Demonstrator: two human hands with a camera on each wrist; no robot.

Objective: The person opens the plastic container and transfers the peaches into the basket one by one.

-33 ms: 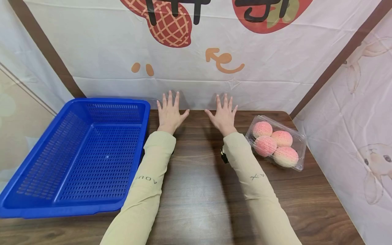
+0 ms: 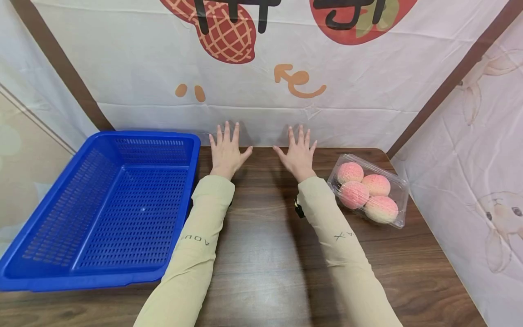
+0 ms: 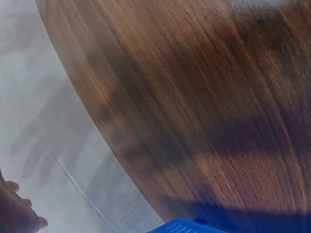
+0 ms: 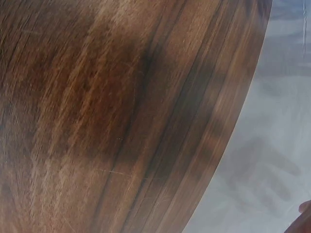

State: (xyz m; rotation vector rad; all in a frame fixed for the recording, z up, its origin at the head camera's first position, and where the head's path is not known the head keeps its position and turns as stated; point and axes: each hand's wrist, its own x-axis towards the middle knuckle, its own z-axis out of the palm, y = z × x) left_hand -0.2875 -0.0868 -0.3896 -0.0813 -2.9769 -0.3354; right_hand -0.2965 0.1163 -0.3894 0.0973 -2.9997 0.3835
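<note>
Both hands are held out over the table's far edge with fingers spread and nothing in them. The left hand (image 2: 226, 154) is beside the far right corner of a blue plastic basket (image 2: 195, 181). The right hand (image 2: 299, 156) is to the left of a clear plastic box (image 2: 402, 204) holding several pink and pale-yellow peaches (image 2: 354, 195). In the left wrist view, part of the left hand (image 3: 17, 211) shows at the lower left corner, with a bit of the basket (image 3: 182, 227) at the bottom. Only a sliver of the right hand (image 4: 302, 221) appears in the right wrist view.
The brown wood-grain table (image 2: 261, 254) ends at a white printed cloth (image 2: 261, 91) hanging behind it. Another cloth (image 2: 470, 181) with rabbit pictures hangs along the right side. Hand shadows fall on the table and back cloth.
</note>
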